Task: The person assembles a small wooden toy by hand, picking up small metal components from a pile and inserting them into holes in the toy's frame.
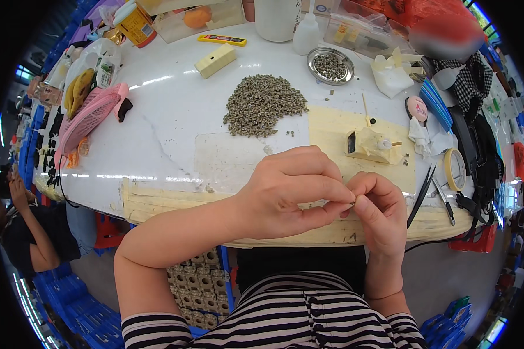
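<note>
My left hand [297, 189] and my right hand [383, 212] meet above the near edge of the table. Thumb and fingertips of both are pinched together on a tiny metal piece [352, 203], mostly hidden by the fingers. Beyond the left hand lies a heap of small grey metal parts [262, 106]. Just past the right hand sits a tape-covered block [370, 145] with a white nozzle and a thin stick on top. Farther back, a round metal dish [313, 63] holds more small metal parts.
Tweezers [422, 195], a craft knife [444, 200] and a tape roll [455, 168] lie to the right. A cream block [215, 60] and a white squeeze bottle [306, 35] stand farther back. At left are a pink mesh bag [93, 119] and bananas [78, 92].
</note>
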`<state>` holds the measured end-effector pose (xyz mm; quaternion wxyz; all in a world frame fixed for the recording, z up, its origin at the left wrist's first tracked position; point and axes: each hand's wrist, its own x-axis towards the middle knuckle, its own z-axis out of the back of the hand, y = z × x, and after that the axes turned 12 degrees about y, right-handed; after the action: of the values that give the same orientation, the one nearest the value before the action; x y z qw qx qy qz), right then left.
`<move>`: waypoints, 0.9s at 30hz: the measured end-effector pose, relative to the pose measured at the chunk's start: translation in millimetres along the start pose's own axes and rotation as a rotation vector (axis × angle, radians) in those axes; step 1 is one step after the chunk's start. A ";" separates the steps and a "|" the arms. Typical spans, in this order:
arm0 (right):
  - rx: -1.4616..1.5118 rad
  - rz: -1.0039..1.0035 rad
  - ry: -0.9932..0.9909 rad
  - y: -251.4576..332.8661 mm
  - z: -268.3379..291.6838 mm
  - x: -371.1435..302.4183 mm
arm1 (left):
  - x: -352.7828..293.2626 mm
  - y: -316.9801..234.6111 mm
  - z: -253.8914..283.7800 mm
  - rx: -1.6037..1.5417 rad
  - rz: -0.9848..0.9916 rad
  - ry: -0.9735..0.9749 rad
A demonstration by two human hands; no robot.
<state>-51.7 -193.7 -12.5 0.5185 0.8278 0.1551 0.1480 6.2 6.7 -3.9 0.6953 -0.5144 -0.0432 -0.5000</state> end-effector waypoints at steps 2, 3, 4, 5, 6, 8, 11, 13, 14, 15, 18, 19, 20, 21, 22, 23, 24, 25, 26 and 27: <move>0.026 -0.010 0.003 -0.2 -0.3 0.1 | 0.0 0.4 0.5 -0.010 -0.007 0.002; 0.038 -0.020 0.002 -0.1 -0.4 0.1 | 0.0 0.6 0.6 -0.015 -0.009 0.001; 0.049 -0.030 0.001 0.0 -0.2 0.2 | 0.1 1.0 0.6 -0.020 -0.012 0.001; 0.057 -0.033 0.003 0.2 0.0 0.3 | 0.0 1.1 0.6 -0.029 -0.009 0.001; 0.064 -0.037 0.006 0.6 0.1 0.4 | 0.0 1.2 0.7 -0.038 -0.006 0.001; 0.019 -0.017 -0.023 1.2 -1.2 0.5 | 0.4 1.0 0.9 -0.026 0.008 -0.001; -0.261 0.070 -0.120 0.0 -6.8 0.8 | 0.7 0.1 0.8 0.062 0.031 -0.011; -0.614 0.150 -0.189 -1.6 -8.2 0.9 | 0.0 0.4 -0.4 0.152 0.034 -0.018; -0.665 0.178 -0.196 -2.9 -8.7 1.5 | -0.5 0.4 -1.0 0.177 0.026 -0.024; -0.715 0.205 -0.204 -4.4 -9.0 2.4 | -0.9 0.6 -1.7 0.201 0.018 -0.031; -0.880 0.255 -0.206 -3.0 -8.7 4.1 | -1.7 0.3 -2.7 0.267 0.003 -0.037; -0.936 0.267 -0.202 -2.6 -8.5 4.5 | -2.2 0.5 -2.9 0.289 0.000 -0.037; -1.005 0.291 -0.218 -2.7 -9.6 5.1 | -2.7 0.6 -3.1 0.302 0.005 -0.032; -1.074 0.316 -0.233 -3.2 -11.6 6.1 | -3.3 0.6 -3.1 0.315 0.010 -0.027; -1.144 0.341 -0.250 -3.7 -13.2 6.8 | -3.5 0.8 -3.3 0.327 0.013 -0.021; -1.183 0.362 -0.257 -4.6 -14.3 7.4 | -3.3 0.5 -3.2 0.342 0.024 -0.010; -1.223 0.384 -0.264 -5.8 -15.2 7.9 | -3.0 -0.3 -2.8 0.358 0.035 0.001; -1.261 0.407 -0.270 -6.8 -15.8 8.5 | -3.0 -1.1 -2.4 0.375 0.047 0.012; -1.283 0.419 -0.272 -7.6 -16.1 9.2 | -3.4 -0.9 -2.7 0.380 0.055 0.007; -1.306 0.431 -0.274 -8.2 -16.1 10.0 | -4.0 -0.2 -3.2 0.383 0.062 0.001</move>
<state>-49.9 -173.1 -12.4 0.8837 0.3703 -0.2001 0.2047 2.6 6.8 -7.7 0.7957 -0.3732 -0.1212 -0.4613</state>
